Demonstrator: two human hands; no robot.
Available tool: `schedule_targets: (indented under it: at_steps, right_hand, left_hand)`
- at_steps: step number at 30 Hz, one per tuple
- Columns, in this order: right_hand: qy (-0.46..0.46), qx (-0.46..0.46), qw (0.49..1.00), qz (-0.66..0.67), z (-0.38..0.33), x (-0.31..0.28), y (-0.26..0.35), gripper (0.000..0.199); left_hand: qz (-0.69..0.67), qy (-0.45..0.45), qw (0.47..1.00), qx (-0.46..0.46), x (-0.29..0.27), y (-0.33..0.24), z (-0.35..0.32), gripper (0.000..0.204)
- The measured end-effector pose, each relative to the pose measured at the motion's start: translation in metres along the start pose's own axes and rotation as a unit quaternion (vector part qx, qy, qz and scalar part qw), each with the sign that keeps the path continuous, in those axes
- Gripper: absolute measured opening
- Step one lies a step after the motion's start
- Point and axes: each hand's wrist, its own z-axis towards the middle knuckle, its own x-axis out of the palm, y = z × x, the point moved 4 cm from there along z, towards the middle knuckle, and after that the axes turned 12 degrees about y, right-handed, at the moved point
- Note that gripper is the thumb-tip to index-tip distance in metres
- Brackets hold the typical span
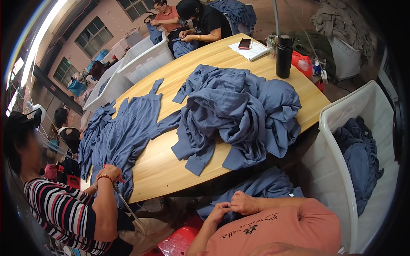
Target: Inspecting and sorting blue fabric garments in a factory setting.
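Close together in front of my body, my left hand (219, 212) and my right hand (245, 203) meet with fingertips pinched. Whatever lies between those fingers, if anything, is too small to make out. A blue-grey garment (267, 184) lies bunched across my lap, just beyond both hands, partly under the table edge. On the wooden table (160, 181) ahead sits a large heap of blue-grey garments (226, 106), with sleeves and cuffs hanging toward me.
To my right stands a white plastic bin (337, 158) with blue garments (356, 158). A black bottle (284, 56) is at the table's far right. At left, a co-worker in a striped shirt (64, 209) handles another garment (124, 128). Two people sit beyond the table. A red stool (181, 241) is nearby.
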Motion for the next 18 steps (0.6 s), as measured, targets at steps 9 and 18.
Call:
schedule_targets:
  at_steps: [9, 18]
  right_hand:
    - [0.051, 0.028, 0.998, -0.009, 0.0, 0.009, -0.003, 0.007]
    - [0.125, 0.269, 0.921, 0.254, -0.003, 0.036, -0.031, 0.013]
  left_hand:
    - [-0.055, -0.033, 0.997, 0.044, 0.01, -0.008, -0.002, 0.008]
    - [0.022, -0.114, 0.986, 0.122, 0.012, -0.014, -0.011, 0.009]
